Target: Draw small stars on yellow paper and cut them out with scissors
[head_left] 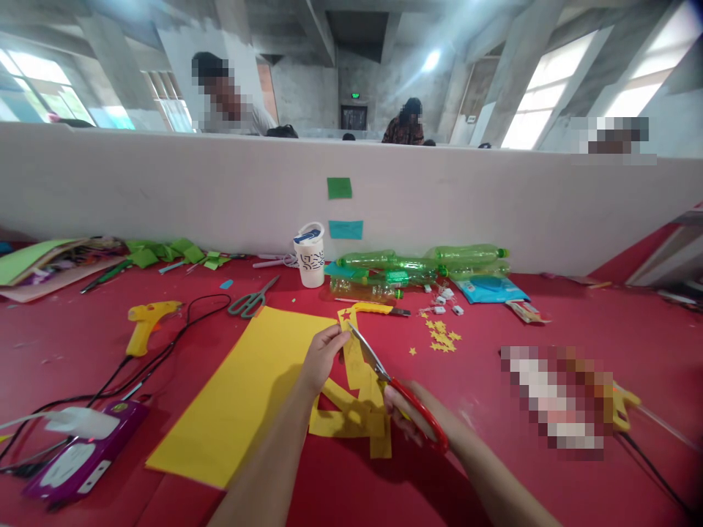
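Between the fingertips of my left hand (324,356) is a small yellow paper piece, close to a yellow strip with a star-shaped hole (346,315). My right hand (411,413) grips red-handled scissors (417,410), whose blades point up and left, with the tip by my left fingers. Below the hands lie yellow paper scraps (343,422). A large yellow sheet (242,395) lies on the red table (181,509) to the left. Small yellow stars (441,337) are scattered to the right of the scissors.
Green bottles (466,255), a white cup (310,256) and a yellow cutter (376,308) stand or lie behind the hands. Grey scissors (253,298), a yellow glue gun (147,322) and a purple power strip (88,457) are on the left. People are beyond the white partition (247,197).
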Demonstrator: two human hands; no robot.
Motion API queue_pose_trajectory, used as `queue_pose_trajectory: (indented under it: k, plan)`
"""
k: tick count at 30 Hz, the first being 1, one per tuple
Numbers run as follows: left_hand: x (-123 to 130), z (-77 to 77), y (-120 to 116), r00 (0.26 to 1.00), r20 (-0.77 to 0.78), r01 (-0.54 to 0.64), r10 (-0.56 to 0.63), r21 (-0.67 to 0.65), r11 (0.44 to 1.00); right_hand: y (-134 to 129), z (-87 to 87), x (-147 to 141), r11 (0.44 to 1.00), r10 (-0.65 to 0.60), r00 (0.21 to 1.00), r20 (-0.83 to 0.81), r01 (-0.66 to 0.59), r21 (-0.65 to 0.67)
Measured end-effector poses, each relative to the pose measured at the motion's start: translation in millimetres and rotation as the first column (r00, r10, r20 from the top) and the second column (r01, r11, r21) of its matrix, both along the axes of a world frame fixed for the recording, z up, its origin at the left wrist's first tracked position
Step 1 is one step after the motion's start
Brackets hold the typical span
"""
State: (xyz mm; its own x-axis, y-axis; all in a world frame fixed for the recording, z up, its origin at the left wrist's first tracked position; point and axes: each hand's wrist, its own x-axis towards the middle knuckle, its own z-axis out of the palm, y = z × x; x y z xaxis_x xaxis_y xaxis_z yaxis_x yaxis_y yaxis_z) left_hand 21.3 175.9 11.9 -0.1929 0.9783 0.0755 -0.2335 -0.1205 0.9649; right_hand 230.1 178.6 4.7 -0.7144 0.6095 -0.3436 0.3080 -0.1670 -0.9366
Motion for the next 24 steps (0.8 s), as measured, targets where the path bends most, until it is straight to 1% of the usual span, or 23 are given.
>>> queue_pose_trajectory:
  k: [5, 9, 16, 20, 24]
  plan:
    - [-1.5, -3.1, 0.6, 1.000, 0.002, 0.001, -0.001, -0.012, 1.000, -1.3, 4.3, 0.6, 0.998, -0.004, 1.000, -0.006, 0.004, 0.060]
    - [-1.7, -4.6, 1.3, 1.000, 0.019, 0.013, -0.013, -0.004, 1.000, -0.8, 2.3, -0.2, 0.999, -0.002, 1.000, 0.005, 0.002, 0.036]
    - [-2.0, -5.8, 1.9, 0.998, 0.052, 0.023, -0.023, -0.001, 1.000, 0.6, 2.7, -0.9, 0.997, -0.011, 0.999, 0.034, 0.008, 0.081]
    - [-2.5, -5.7, 1.4, 0.998, 0.049, 0.048, -0.047, -0.002, 0.999, 1.8, 2.0, -0.4, 0.998, -0.015, 0.999, 0.039, 0.013, 0.060]
    - [-2.3, -6.2, 1.5, 0.998, 0.064, 0.029, -0.029, -0.007, 1.000, 2.7, 3.7, -0.5, 0.998, -0.021, 0.999, 0.035, 0.019, 0.057]
